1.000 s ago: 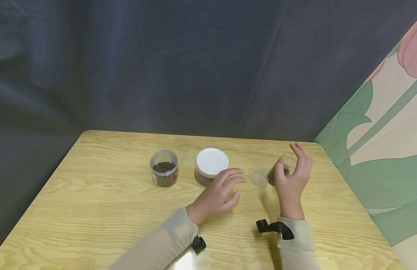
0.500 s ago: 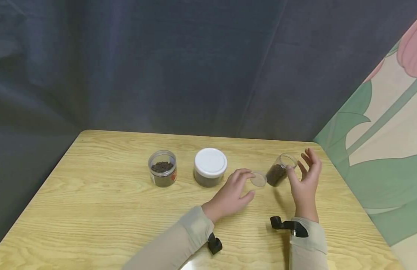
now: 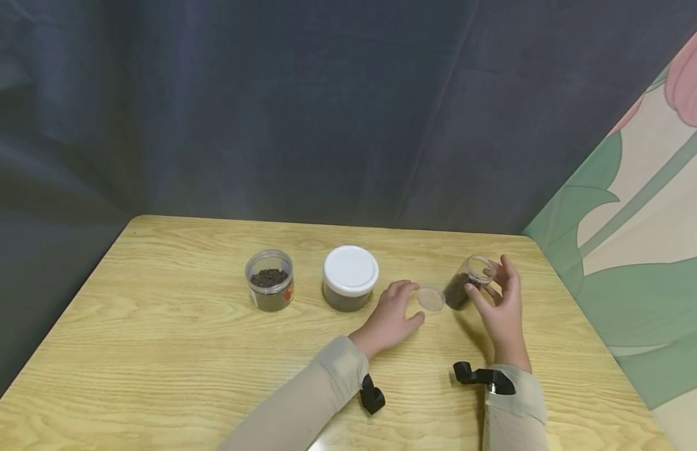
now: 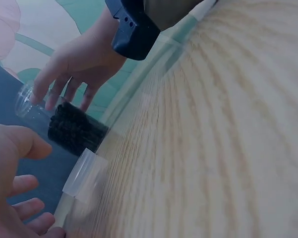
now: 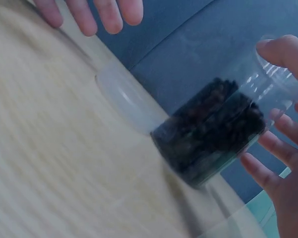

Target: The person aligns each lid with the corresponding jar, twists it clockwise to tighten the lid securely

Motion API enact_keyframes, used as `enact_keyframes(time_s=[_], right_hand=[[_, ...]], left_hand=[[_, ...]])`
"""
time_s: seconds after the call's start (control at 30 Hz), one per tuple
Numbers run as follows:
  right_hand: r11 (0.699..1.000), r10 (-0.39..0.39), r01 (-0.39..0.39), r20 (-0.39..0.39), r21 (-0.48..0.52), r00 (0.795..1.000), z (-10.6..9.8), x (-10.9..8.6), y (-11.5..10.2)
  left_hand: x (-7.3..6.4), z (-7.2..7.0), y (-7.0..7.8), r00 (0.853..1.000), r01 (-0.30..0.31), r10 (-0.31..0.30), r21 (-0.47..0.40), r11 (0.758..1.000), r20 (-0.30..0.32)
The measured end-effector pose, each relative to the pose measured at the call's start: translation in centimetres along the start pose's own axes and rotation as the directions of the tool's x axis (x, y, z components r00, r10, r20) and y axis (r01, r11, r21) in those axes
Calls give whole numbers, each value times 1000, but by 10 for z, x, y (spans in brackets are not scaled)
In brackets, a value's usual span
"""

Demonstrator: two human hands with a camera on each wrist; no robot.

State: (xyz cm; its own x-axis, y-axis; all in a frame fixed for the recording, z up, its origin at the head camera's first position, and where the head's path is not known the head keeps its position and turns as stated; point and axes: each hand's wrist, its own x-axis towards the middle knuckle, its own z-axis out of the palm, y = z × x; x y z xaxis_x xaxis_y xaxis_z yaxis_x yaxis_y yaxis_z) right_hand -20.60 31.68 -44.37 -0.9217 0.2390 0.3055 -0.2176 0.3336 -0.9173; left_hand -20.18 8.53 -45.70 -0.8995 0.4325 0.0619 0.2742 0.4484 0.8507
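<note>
A clear jar (image 3: 459, 290), partly filled with dark bits, stands on the right of the table. My right hand (image 3: 502, 310) holds its upper part, the thumb by the rim and the fingers around the far side, as the right wrist view shows. A translucent round lid (image 3: 430, 298) lies right beside the jar's base. My left hand (image 3: 389, 319) hovers just left of the lid with fingers loosely bent and nothing in it. In the left wrist view a gap shows between its fingertips (image 4: 34, 204) and the lid (image 4: 84, 171).
A white-lidded tub (image 3: 350, 279) stands behind the left hand. Further left is a lidless clear jar (image 3: 270, 282) with dark crumbs and a red mark on its side. A dark curtain (image 3: 326, 113) hangs behind the wooden table (image 3: 173, 351), and a flower-painted wall rises at the right.
My left hand has moved right, from in front of the white-lidded tub to beside the translucent lid. The right hand shifted right off the clear jar, then came back around its top.
</note>
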Motion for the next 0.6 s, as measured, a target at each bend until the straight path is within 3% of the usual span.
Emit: enact_keyframes(time_s=[0.23, 0.6], right_hand=[[997, 64, -63, 23, -38, 998, 1, -3, 10], [999, 19, -19, -5, -28, 1000, 4, -2, 14]], left_hand=[[8, 3, 4, 999, 42, -43, 51, 998, 30], [23, 8, 7, 999, 13, -20, 173, 985, 43]])
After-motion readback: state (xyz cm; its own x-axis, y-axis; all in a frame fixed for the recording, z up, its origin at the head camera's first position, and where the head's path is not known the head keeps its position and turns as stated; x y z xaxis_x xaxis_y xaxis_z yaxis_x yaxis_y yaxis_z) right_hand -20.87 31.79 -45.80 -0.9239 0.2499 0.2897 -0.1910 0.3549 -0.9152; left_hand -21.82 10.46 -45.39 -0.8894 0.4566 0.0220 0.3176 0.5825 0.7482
